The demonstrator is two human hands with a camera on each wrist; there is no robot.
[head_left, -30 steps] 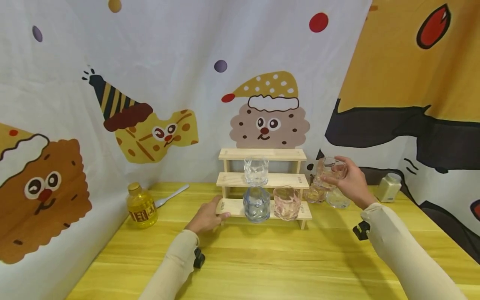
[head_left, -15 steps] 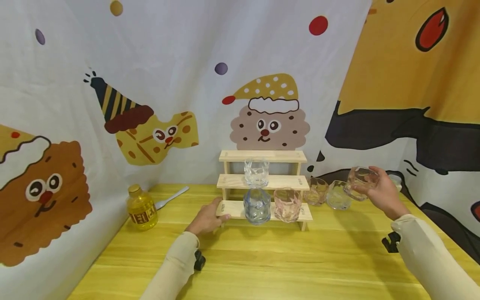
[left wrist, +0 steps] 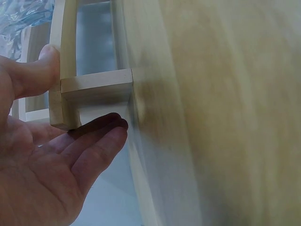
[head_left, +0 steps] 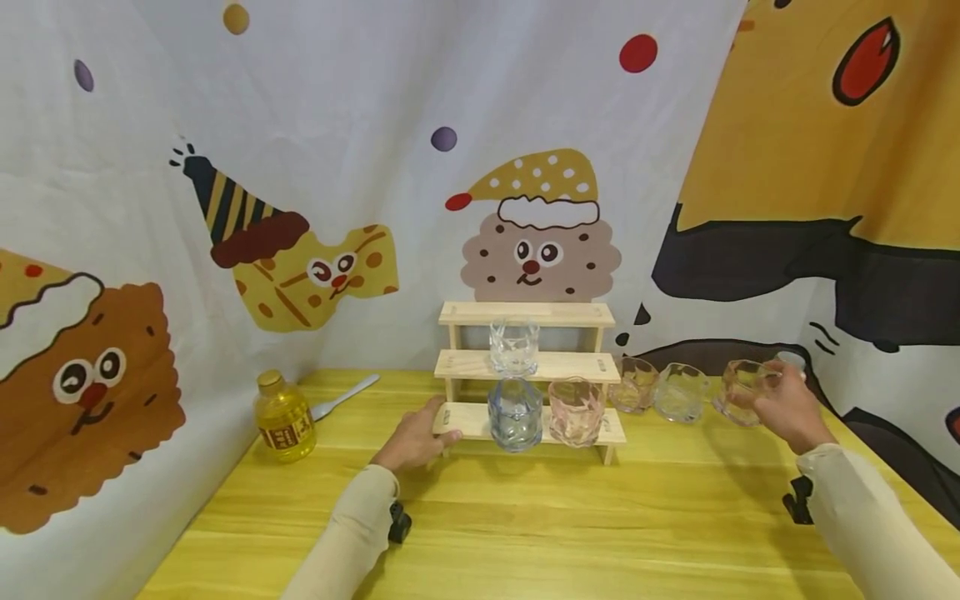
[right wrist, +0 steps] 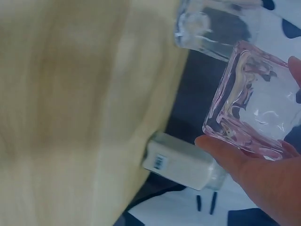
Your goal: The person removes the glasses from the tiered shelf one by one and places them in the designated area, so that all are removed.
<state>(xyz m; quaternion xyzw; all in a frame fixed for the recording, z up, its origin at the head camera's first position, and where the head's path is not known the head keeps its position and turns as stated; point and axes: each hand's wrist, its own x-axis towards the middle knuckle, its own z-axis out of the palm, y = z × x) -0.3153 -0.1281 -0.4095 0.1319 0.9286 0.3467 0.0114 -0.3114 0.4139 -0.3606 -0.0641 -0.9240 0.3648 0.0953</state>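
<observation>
My left hand [head_left: 414, 433] grips the left end of the lowest step of a three-tier wooden stand [head_left: 461, 419]. In the left wrist view, the thumb lies against the board [left wrist: 68, 47] and the other fingers reach under its end. At the far right, my right hand [head_left: 793, 407] holds a pinkish glass tumbler [head_left: 741, 393] by its side. The right wrist view shows the tumbler [right wrist: 256, 103] between thumb and fingers, close over the table. On the stand are a clear tumbler [head_left: 514, 348] on the middle step, and a blue tumbler [head_left: 515, 417] and a pink tumbler [head_left: 576, 414] on the lowest.
Right of the stand, an amber-pink tumbler [head_left: 636, 387] and a clear tumbler [head_left: 681, 393] stand on the table [head_left: 525, 533]. A white-filled jar [right wrist: 181, 160] is beside the held tumbler. A yellow oil bottle [head_left: 285, 417] and a pale-handled utensil [head_left: 345, 397] are at left.
My right hand has carried the pinkish tumbler rightward, past the clear tumbler, and lowered it toward the table. The left hand keeps its grip on the stand.
</observation>
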